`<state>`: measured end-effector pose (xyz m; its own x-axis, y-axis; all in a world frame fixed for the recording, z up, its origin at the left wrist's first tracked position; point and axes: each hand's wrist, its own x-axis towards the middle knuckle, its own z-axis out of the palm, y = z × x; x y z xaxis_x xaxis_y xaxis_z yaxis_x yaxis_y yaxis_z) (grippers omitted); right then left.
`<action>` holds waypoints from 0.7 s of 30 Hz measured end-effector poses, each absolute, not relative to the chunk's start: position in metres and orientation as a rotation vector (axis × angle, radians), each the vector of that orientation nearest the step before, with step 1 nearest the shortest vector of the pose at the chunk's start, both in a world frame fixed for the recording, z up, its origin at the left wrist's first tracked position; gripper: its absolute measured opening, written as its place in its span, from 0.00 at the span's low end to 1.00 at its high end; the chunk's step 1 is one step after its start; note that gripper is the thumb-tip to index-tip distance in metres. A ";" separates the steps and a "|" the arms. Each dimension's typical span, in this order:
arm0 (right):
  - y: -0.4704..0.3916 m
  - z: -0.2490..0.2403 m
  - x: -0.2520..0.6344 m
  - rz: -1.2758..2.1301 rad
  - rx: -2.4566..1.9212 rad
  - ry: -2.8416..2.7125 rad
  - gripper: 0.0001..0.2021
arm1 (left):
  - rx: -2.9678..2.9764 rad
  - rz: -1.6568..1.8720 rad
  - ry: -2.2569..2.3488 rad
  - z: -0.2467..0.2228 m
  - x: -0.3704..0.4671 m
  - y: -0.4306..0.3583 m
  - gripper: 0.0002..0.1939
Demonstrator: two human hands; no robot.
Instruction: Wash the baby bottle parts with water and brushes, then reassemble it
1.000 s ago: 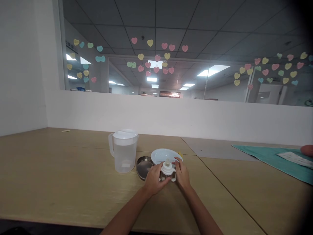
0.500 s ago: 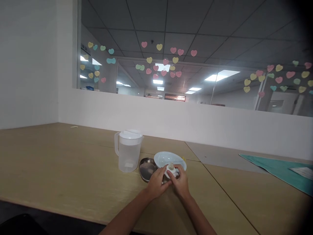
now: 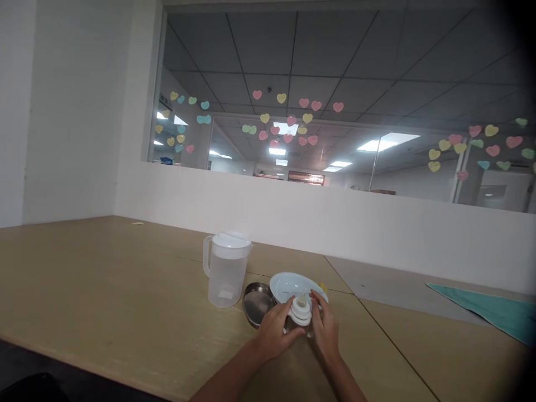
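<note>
A baby bottle with a white collar and a pale nipple stands between my two hands. My left hand is wrapped round its left side, thumb across the front. On the right side, my right hand has its fingers raised beside the collar; whether they touch it is unclear. Just behind the bottle lies a light blue oval bowl. A round metal dish sits to the left of my left hand. The bottle's lower body is mostly hidden by my hands.
A lidded clear plastic pitcher stands left of the metal dish. Something small and yellow shows behind the bowl. A teal cloth lies at the right, and a low white wall runs behind the table.
The view has shifted, so everything sits lower and further right. My right hand's fingers have come off the top of the collar and spread at its side. My left hand stays round the bottle.
</note>
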<state>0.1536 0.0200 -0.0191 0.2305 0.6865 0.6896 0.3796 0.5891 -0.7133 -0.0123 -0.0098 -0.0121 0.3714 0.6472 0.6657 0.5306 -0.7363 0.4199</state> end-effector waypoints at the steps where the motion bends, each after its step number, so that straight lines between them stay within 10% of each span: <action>1: 0.019 -0.018 0.154 0.231 -1.008 -1.384 0.20 | 2.489 1.305 1.076 -0.012 -0.012 -0.009 0.36; 21: 0.035 -0.027 0.139 -0.132 -0.736 -1.430 0.20 | 2.419 1.462 1.099 -0.035 -0.014 0.025 0.30</action>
